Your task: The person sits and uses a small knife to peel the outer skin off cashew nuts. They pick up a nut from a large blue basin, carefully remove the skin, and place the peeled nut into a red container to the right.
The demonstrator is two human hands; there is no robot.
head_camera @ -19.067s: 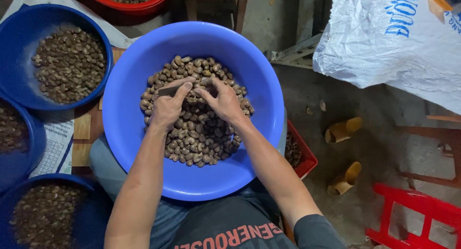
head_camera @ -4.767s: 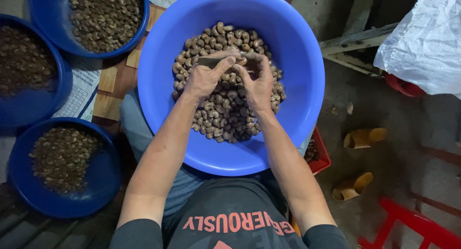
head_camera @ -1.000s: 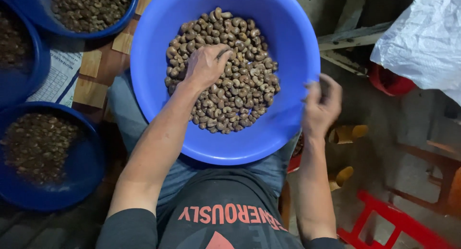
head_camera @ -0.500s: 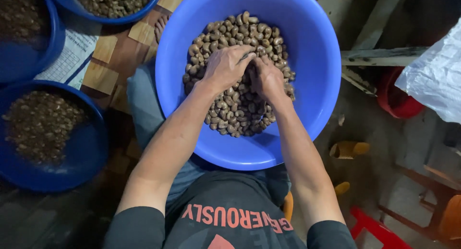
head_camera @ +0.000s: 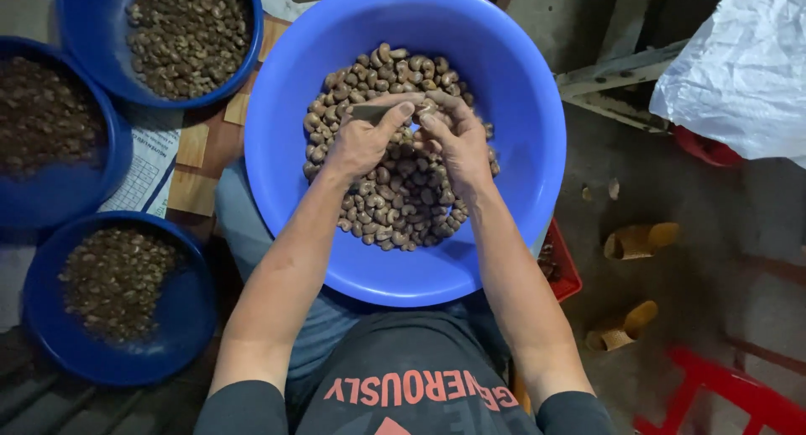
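Head view, looking down: a white plastic sack (head_camera: 739, 65) with blue print lies at the upper right, and a printed paper sheet (head_camera: 147, 170) sits between the dark blue basins (head_camera: 180, 334) at left. Both hands meet over the big blue basin (head_camera: 294, 149) of cashew nuts (head_camera: 403, 208). The left hand (head_camera: 363, 141) is closed around a small flat tool (head_camera: 369, 112); the right hand (head_camera: 457, 141) pinches a nut against it. Half a second ago the hands were already together; one second ago the right hand was outside the basin.
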